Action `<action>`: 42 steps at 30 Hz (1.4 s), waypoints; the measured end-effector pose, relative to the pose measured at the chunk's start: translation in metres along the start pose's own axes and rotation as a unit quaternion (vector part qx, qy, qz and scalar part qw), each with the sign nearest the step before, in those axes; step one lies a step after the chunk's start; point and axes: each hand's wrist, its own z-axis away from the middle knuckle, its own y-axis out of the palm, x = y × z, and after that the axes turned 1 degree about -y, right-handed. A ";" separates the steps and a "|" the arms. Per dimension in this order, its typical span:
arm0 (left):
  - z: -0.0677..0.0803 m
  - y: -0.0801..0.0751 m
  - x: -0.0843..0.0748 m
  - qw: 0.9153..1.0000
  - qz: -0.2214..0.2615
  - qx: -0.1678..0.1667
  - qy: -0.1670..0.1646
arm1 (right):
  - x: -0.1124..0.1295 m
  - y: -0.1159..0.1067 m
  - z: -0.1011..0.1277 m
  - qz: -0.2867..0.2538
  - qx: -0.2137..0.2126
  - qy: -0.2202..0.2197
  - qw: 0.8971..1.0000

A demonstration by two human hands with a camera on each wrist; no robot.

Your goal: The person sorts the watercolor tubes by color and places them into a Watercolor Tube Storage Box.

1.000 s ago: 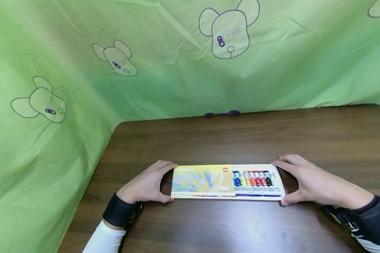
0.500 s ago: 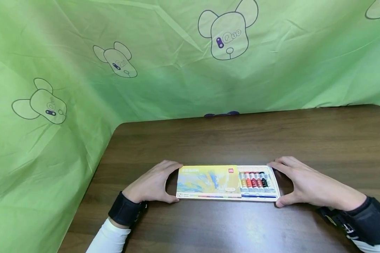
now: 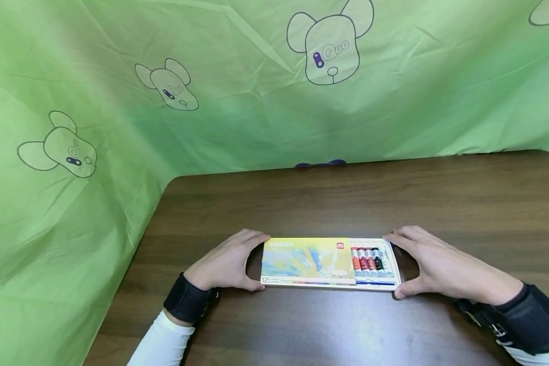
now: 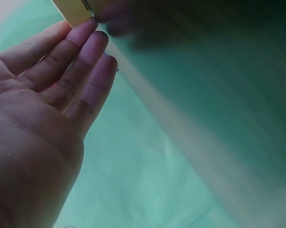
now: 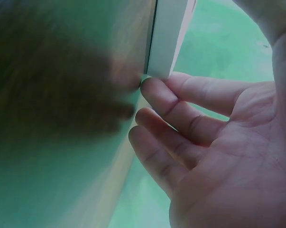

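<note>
A flat box of paint tubes lies on the wooden table, its yellow printed sleeve [image 3: 307, 260] covering most of a white tray [image 3: 395, 267]. At the sleeve's left end, my left hand [image 3: 231, 262] grips the corners between thumb and fingers. My right hand [image 3: 444, 264] holds the tray's right end the same way. Several paint tubes [image 3: 364, 260] in red, black and pale shades show in the uncovered part, with a blue strip below them. In the left wrist view, fingertips meet the yellow sleeve's corner [image 4: 74, 12]; in the right wrist view, fingertips touch the white tray's end [image 5: 169, 40].
The brown wooden table [image 3: 329, 203] stretches around the box, with a rounded far left corner. Green cloth [image 3: 238, 127] printed with cartoon heads hangs behind and to the left. Each wrist wears a black band [image 3: 189, 299].
My left hand and the yellow sleeve have moved right, while my right hand and the tray have shifted slightly left. The sleeve now covers more tubes, so fewer show.
</note>
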 end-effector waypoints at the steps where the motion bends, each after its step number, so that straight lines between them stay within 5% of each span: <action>1: -0.001 0.000 -0.001 1.000 0.000 0.001 0.000 | 0.000 0.000 0.000 0.000 -0.001 -0.001 1.000; 42: -0.006 -0.001 -0.007 1.000 -0.017 0.016 -0.007 | 0.041 0.010 -0.032 -0.019 0.007 -0.014 1.000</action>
